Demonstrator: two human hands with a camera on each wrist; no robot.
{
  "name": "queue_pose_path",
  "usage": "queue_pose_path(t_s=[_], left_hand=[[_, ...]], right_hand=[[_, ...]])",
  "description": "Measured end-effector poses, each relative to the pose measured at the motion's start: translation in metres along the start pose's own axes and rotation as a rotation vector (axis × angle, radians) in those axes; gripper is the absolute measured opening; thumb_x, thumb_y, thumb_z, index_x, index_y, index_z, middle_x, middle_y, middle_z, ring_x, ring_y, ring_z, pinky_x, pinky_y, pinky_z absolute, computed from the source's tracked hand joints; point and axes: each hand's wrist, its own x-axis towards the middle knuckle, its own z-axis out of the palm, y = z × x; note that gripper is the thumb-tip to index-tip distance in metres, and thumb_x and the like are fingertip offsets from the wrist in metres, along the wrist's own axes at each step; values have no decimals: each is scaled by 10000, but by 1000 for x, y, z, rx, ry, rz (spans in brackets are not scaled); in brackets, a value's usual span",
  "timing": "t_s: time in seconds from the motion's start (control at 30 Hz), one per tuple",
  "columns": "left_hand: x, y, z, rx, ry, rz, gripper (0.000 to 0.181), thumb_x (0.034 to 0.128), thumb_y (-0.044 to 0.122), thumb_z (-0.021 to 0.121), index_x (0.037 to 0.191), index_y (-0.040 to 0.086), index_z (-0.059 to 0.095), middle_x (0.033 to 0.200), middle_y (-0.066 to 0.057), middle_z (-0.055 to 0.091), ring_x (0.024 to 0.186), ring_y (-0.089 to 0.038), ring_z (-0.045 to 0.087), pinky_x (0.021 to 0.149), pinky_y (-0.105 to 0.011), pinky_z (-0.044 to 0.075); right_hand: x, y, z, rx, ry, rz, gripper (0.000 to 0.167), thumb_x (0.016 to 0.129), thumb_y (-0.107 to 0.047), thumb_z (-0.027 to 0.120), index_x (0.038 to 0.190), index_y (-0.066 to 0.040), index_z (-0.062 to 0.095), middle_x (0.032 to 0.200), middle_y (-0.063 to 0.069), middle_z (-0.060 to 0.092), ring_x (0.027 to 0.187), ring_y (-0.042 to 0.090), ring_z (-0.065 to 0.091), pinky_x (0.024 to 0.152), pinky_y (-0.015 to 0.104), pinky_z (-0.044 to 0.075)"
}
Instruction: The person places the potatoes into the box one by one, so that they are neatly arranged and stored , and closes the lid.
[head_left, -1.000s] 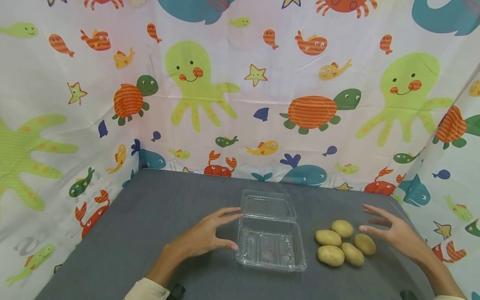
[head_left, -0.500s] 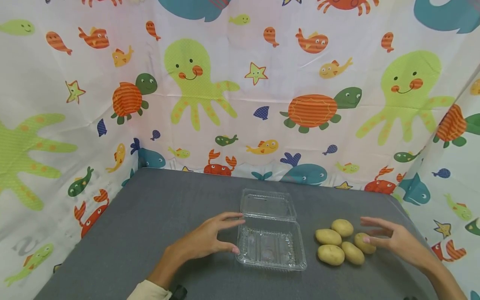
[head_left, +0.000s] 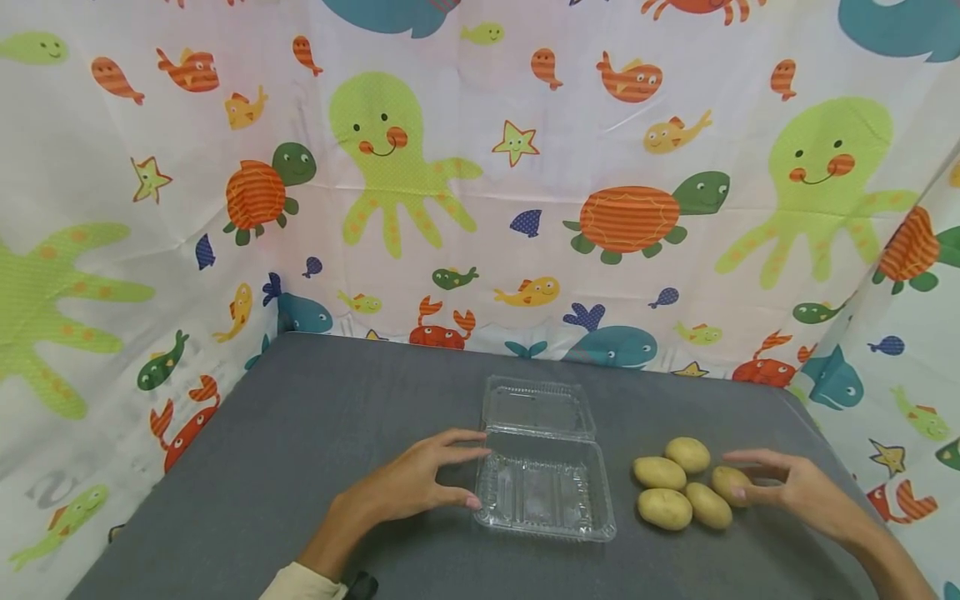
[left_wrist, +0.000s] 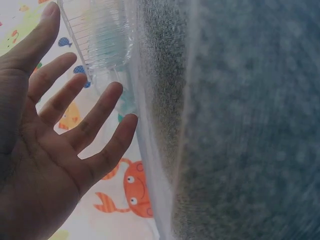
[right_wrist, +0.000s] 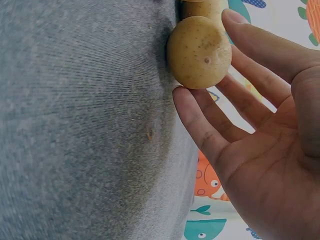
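A clear plastic clamshell container (head_left: 542,493) sits with its lid (head_left: 538,408) folded back, away from the person. Beside its left edge is my left hand (head_left: 416,479), fingers spread; in the left wrist view the palm holds nothing, and part of the container (left_wrist: 107,35) shows beyond the fingers. Several potatoes lie grouped right of the container. My right hand (head_left: 806,496) is around the rightmost potato (head_left: 727,485), its thumb in front and fingers behind. In the right wrist view, loosely extended fingers surround that potato (right_wrist: 197,55); firm contact cannot be made out.
The other potatoes, such as the front one (head_left: 664,509) and the back one (head_left: 687,455), lie close to the rightmost one. A dark grey cloth (head_left: 360,400) covers the table. A curtain (head_left: 465,200) printed with sea animals encloses its back and sides.
My right hand has come down and slightly left, from right of the potatoes to around the rightmost one. The left hand stays beside the container, nearly still. The potatoes have not moved.
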Motion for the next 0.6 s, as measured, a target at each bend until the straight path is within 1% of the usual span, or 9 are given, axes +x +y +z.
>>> queue_pose_path(t_s=[0.07,0.13,0.3,0.43,0.6], left_hand=[[0,0,0,8,-2,2,718,904,497,816,1537,243,592,1667,43,433,1518,-218,412,1179,-586,412],[0,0,0,17,-2,2,702,910,500,811,1528,240,603,1665,48,435,1519,-219,412,1179,-588,411],[0,0,2,29,4,-8,676,920,479,814,1515,228,618,1655,79,440,1521,-227,413,1184,-598,402],[-1,0,2,27,0,-19,672,920,462,822,1517,231,617,1655,103,433,1524,-223,408,1190,-600,394],[-1,0,1,15,1,-12,675,921,466,821,1517,225,616,1665,67,434,1525,-220,403,1190,-603,391]], right_hand=[[1,1,1,-20,2,-5,576,1001,-341,741,1460,-17,614,1492,309,553,1298,518,574,934,626,554],[2,2,2,-39,6,-14,557,999,-333,745,1443,-18,630,1474,293,577,1291,501,583,948,625,547],[2,5,2,-61,6,-22,549,1002,-293,743,1443,9,618,1461,306,581,1270,504,593,922,625,553],[1,7,4,-63,7,-22,566,990,-263,756,1457,17,601,1465,321,571,1269,527,583,906,656,544],[1,6,6,-93,35,-28,576,976,-253,770,1456,18,600,1452,316,585,1276,547,572,902,684,524]])
